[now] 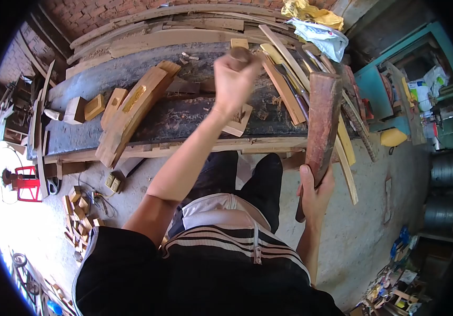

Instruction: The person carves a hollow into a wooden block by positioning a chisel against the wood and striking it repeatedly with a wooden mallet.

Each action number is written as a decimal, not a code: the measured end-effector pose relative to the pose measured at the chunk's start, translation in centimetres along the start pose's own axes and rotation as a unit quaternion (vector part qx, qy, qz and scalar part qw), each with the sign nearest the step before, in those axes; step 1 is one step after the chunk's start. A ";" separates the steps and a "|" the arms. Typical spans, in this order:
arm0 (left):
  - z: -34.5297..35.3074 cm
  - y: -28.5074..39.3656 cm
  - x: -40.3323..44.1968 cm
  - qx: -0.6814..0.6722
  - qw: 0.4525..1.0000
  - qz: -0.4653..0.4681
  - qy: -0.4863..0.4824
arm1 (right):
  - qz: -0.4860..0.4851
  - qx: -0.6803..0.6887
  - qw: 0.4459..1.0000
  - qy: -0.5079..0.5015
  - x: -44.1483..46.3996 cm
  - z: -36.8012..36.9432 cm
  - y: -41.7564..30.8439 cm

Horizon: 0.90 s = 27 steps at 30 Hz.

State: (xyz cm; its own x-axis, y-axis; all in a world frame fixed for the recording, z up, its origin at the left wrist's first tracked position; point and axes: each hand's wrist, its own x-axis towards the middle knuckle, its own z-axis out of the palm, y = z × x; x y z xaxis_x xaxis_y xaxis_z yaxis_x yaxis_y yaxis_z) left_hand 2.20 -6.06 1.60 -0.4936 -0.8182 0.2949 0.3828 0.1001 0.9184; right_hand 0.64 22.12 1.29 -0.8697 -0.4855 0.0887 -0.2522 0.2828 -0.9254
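Note:
My left hand point(234, 84) is closed in a fist above the dark workbench. A brown, round wooden handle point(240, 54) shows end-on at the top of the fist; the rest of that tool is hidden. Below the wrist, a light wooden block point(238, 121) lies at the bench's near edge, partly covered by my forearm. My right hand point(317, 190) grips the lower part of a heavy, worn, red-brown wooden mallet point(322, 118), held upright at the right of the bench. Between the hands lie a wooden strip point(284, 92) and several long, thin tools.
A mortised timber point(139, 105) lies on the workbench point(195, 113), with small blocks point(94, 107) to its left. Long boards point(158, 42) are stacked against the brick wall. Offcuts point(79, 216) and a red stool point(27, 184) are on the floor at left.

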 end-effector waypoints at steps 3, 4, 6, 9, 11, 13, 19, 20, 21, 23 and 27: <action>-0.7 1.5 0.6 -0.006 1.000 -0.013 0.011 | -0.019 0.009 1.000 0.010 -0.4 0.4 -0.3; -0.5 1.8 0.5 -0.005 1.000 -0.015 0.010 | -0.003 0.019 1.000 0.006 -0.5 0.4 -0.6; 0.1 2.4 -0.1 0.041 0.999 0.024 -0.012 | 0.004 0.037 0.999 0.006 -0.6 0.3 -0.4; 1.8 1.5 -1.4 0.033 0.996 0.063 -0.055 | 0.011 0.053 0.998 0.019 -0.4 0.4 -0.5; 3.0 1.2 -2.6 0.071 0.990 0.055 -0.104 | 0.016 0.049 0.998 0.032 -0.4 0.3 -0.6; 4.2 0.6 -3.8 0.082 0.981 0.117 -0.127 | 0.008 0.064 0.997 0.037 -0.4 0.1 -0.7; 5.6 -0.4 -5.4 0.150 0.958 0.154 -0.192 | 0.027 0.049 0.998 0.038 -0.6 -0.1 0.1; 5.9 -0.6 -5.5 0.163 0.956 0.147 -0.196 | 0.028 0.049 0.998 0.038 -0.6 -0.1 0.2; 6.0 -0.8 -5.6 0.176 0.954 0.140 -0.199 | 0.031 0.048 0.998 0.036 -0.6 -0.1 0.4; 6.2 -1.0 -5.8 0.187 0.950 0.143 -0.203 | 0.035 0.047 0.998 0.034 -0.5 0.0 0.4; 6.4 -1.2 -6.2 0.204 0.944 0.159 -0.206 | 0.023 0.073 0.996 0.050 0.0 -0.9 -0.3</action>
State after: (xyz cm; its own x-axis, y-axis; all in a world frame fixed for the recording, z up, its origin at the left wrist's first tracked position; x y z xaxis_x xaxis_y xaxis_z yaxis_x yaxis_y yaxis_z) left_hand -0.25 2.52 0.38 -0.6978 -0.4294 0.5733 0.2711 0.5826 0.7662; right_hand 0.37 22.81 1.88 -0.9186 -0.3884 0.0734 -0.1526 0.1772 -0.9723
